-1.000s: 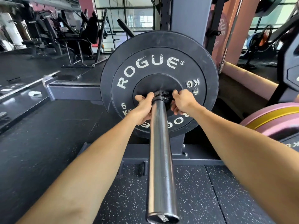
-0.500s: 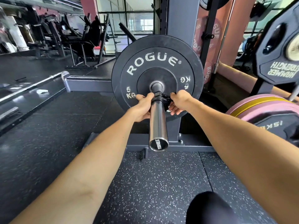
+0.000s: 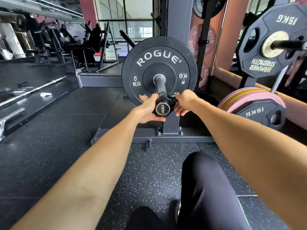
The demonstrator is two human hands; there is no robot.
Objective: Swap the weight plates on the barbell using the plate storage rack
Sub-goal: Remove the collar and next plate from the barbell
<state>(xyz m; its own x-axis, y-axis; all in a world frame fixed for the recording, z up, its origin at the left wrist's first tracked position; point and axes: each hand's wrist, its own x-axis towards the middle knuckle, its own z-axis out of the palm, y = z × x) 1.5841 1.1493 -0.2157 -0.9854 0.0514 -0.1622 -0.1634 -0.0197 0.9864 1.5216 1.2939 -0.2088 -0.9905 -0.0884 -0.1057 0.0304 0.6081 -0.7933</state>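
Speckled black rubber flooring (image 3: 154, 165) fills the lower frame, and a dark-clad knee (image 3: 204, 178) rises at lower centre. Both bare forearms reach up from the bottom corners and meet at mid-frame on the near end of the barbell sleeve (image 3: 160, 85), which points toward the camera. The left hand (image 3: 147, 108) cups a black collar (image 3: 163, 106) from the left and below, thumb over the top; the right hand (image 3: 185, 101) pinches the collar's right side, where a small lever part shows between its fingers. The collar sits at the very tip of the sleeve, around the end cap (image 3: 162, 109), well apart from the plate. Farther along the sleeve, a black 5 kg bumper plate (image 3: 159, 72) marked ROGUE stands upright at centre frame, in front of the grey rack upright (image 3: 176, 19). At right of frame, a pink and yellow stack of plates (image 3: 249, 98) lies flat with a black 15 kg plate (image 3: 260, 113) leaning against it; above them another black 15 kg plate (image 3: 269, 39) hangs on a horizontal peg (image 3: 289, 44). A loose barbell (image 3: 33, 90) lies on the floor at left.
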